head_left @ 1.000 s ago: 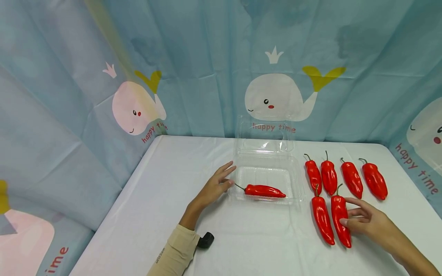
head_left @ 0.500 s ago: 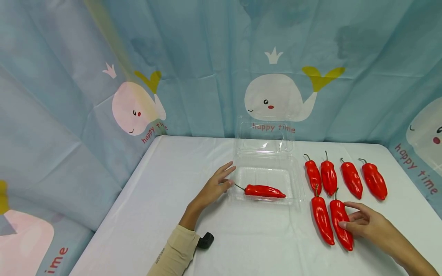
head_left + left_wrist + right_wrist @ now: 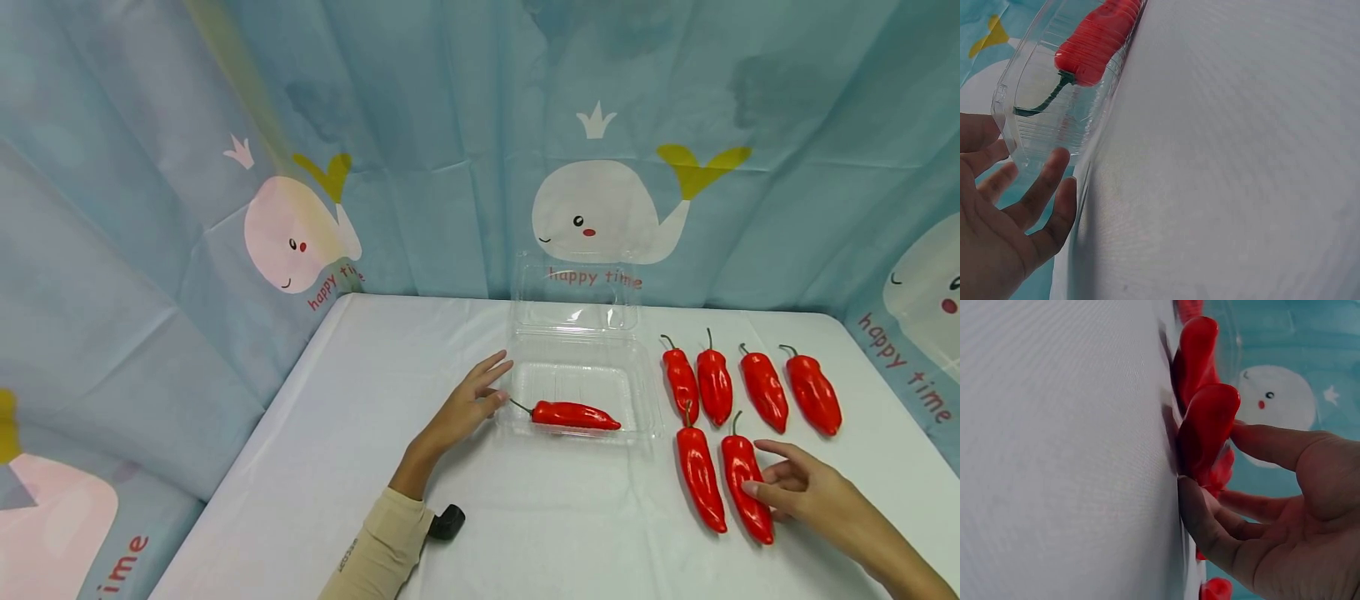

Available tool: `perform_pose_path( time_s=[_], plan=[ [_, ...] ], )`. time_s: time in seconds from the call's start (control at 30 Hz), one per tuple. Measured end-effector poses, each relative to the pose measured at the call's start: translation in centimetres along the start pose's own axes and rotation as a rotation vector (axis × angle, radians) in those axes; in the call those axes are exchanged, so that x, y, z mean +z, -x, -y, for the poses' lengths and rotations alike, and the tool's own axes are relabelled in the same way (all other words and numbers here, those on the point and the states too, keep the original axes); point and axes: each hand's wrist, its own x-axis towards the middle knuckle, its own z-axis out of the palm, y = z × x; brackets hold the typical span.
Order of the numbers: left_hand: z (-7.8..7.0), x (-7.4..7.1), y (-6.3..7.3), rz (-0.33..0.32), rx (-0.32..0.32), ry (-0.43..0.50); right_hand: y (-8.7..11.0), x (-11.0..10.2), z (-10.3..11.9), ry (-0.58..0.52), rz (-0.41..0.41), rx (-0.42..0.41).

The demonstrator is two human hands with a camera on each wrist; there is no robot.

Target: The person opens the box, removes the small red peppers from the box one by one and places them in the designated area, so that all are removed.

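Note:
A clear plastic clamshell box (image 3: 645,392) stands with its lid raised, one red chili pepper (image 3: 576,415) lying along its near side. My left hand (image 3: 465,410) is at the box's left side, fingers spread and relaxed, fingertips right at the wall. On the right, my right hand (image 3: 798,483) holds another red pepper (image 3: 747,492) between thumb and fingers. In the right wrist view the thumb (image 3: 1266,442) lies against that pepper's upper side, and a finger reaches low beside it, close to the table. A further red pepper (image 3: 701,479) lies just left of it.
Behind the right hand, several red peppers (image 3: 764,391) lie in a row, stems pointing away. A black object (image 3: 447,522) shows beside the left sleeve (image 3: 386,537). A blue whale-print curtain (image 3: 435,233) borders the white table (image 3: 315,467) at the back and sides.
The pepper in the right hand has shifted slightly toward the near side and to the right, its stem swinging a little. The left hand and box have stayed in place.

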Motion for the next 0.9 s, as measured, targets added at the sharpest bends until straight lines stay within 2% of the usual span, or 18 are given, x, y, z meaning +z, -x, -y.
perform_pose_path(
  time_s=[0.23,0.47,0.63,0.9],
  plan=[
    [-0.1,0.0,0.1,0.000,0.003,-0.001,0.0,-0.3,0.3,0.031,-0.012,-0.017],
    [0.2,0.0,-0.1,0.001,0.007,-0.006,0.3,-0.7,1.1,0.104,-0.084,-0.041],
    [0.1,-0.1,0.1,0.004,-0.001,-0.003,0.5,-1.3,2.0,0.124,-0.173,-0.122],
    [0.1,-0.1,0.0,0.000,-0.009,-0.006,0.6,-1.4,4.2,0.073,-0.285,-0.270]
  ],
)
